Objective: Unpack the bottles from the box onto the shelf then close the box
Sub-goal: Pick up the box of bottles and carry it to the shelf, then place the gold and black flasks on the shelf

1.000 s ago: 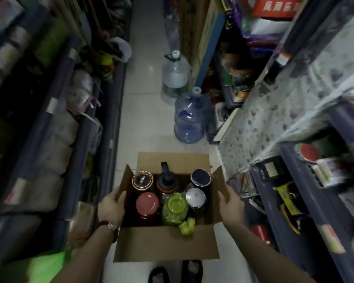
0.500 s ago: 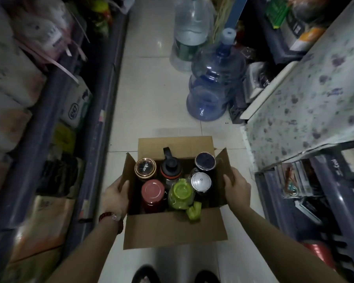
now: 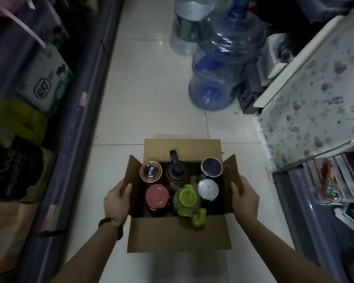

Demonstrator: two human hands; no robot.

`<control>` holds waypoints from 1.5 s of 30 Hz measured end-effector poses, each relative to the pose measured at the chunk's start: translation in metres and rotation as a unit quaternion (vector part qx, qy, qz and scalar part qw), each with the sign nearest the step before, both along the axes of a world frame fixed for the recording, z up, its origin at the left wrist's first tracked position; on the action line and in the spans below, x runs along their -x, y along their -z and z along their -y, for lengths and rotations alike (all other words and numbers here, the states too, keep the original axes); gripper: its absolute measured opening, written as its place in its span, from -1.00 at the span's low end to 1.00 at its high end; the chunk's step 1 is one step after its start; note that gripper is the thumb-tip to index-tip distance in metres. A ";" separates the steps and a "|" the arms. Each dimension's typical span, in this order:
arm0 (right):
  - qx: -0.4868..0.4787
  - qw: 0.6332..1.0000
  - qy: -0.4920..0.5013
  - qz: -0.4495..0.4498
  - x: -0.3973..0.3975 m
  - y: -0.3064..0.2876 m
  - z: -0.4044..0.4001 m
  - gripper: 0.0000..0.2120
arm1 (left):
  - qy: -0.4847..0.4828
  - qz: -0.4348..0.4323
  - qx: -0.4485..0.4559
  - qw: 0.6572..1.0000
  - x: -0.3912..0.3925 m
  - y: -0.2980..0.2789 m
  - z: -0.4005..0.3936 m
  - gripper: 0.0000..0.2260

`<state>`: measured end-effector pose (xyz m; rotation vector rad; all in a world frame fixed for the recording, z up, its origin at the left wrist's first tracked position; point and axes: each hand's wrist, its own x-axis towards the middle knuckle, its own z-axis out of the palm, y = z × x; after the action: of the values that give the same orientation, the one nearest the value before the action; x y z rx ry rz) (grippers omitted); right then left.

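Note:
An open cardboard box (image 3: 178,235) hangs over the white tiled aisle floor, all flaps folded out. Several bottles stand upright inside: a copper-rimmed one (image 3: 151,172), a black-capped one (image 3: 177,172), a dark blue-lidded one (image 3: 211,167), a red-lidded one (image 3: 157,196), a lime green one (image 3: 186,201) and a silver-lidded one (image 3: 208,189). My left hand (image 3: 117,201) grips the box's left side, thumb over the flap. My right hand (image 3: 244,198) grips the right side the same way.
A blue water jug (image 3: 223,64) and a clear one (image 3: 187,23) stand on the floor ahead. The right shelf (image 3: 307,94) has a speckled white top with goods beneath. The left shelving (image 3: 74,111) carries boxes and bags.
The view has tilted down and moved forward along the aisle. The box stays held between both hands, now closer to the blue jug.

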<state>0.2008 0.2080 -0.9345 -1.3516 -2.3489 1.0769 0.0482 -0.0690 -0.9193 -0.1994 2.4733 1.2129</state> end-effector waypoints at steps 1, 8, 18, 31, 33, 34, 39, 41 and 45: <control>0.000 1.000 0.001 -0.002 -0.001 0.003 -0.001 -0.73 | -0.002 0.000 -0.004 1.000 0.002 0.004 0.002 -0.67; 0.030 0.999 -0.010 0.036 -0.026 0.017 -0.015 -0.72 | -0.009 0.068 -0.019 0.997 0.015 0.026 0.034 -0.70; -0.122 0.980 -0.155 -0.001 0.032 -0.022 -0.007 -0.43 | 0.158 -0.208 0.031 0.965 0.028 -0.007 -0.030 -0.51; 0.085 0.986 -0.131 -0.054 0.053 0.030 -0.004 -0.35 | 0.212 -0.098 -0.104 0.967 0.040 0.040 -0.054 -0.31; 0.093 0.986 -0.125 -0.051 0.054 0.034 -0.003 -0.24 | 0.228 -0.099 -0.098 0.964 0.043 0.042 -0.052 -0.23; 0.085 0.988 -0.122 -0.044 0.056 0.035 -0.003 -0.19 | 0.236 -0.103 -0.088 0.962 0.043 0.043 -0.050 -0.20; 0.049 0.994 -0.093 -0.038 0.062 0.028 0.005 -0.29 | 0.231 -0.155 -0.025 0.960 0.040 0.042 -0.050 -0.18; 0.053 0.994 -0.085 -0.040 0.063 0.015 0.010 -0.25 | 0.210 -0.147 -0.026 0.966 0.039 0.031 -0.051 -0.17; 0.098 0.991 -0.063 -0.061 0.064 -0.037 0.017 -0.26 | 0.162 -0.128 -0.016 0.978 0.039 -0.021 -0.049 -0.25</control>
<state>0.1367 0.1914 -0.8971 -1.1721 -2.3159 1.4181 0.0090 -0.0196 -0.8986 0.3788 2.5650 1.1962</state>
